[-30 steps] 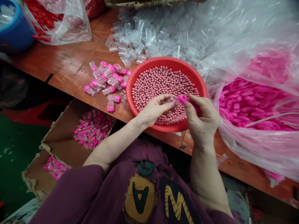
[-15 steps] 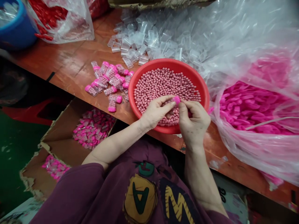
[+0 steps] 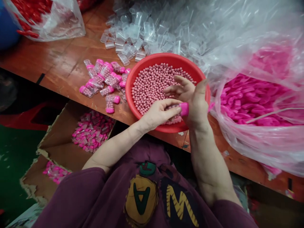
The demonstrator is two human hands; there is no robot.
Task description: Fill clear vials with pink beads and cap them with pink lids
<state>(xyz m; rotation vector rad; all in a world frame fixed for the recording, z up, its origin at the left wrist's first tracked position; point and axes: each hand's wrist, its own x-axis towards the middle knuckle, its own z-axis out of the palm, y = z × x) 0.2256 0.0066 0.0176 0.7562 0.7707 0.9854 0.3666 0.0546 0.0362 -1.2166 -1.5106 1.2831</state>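
Note:
Over the near side of a red basin [image 3: 166,57] full of pink beads [image 3: 148,84], my left hand [image 3: 158,115] is closed round a small clear bottle with a bright pink cap [image 3: 184,109]. The fingers cover most of the bottle's body. My right hand [image 3: 193,99] is open, its fingers spread and its palm against or right beside the capped end; I cannot tell whether they touch. Several bead-filled bottles with pink caps [image 3: 104,77] lie in a pile on the table left of the basin.
Clear plastic tubes [image 3: 133,34] are heaped behind the basin. At right stands a plastic bag of pink caps [image 3: 249,101]. A bag of red pieces [image 3: 33,12] lies at back left. Below the table edge, a cardboard box [image 3: 59,139] holds more filled bottles.
My right hand has let go of the pink cap, opened its fingers and turned its palm to the cap. The left hand keeps hold of the bottle. The view has shifted slightly.

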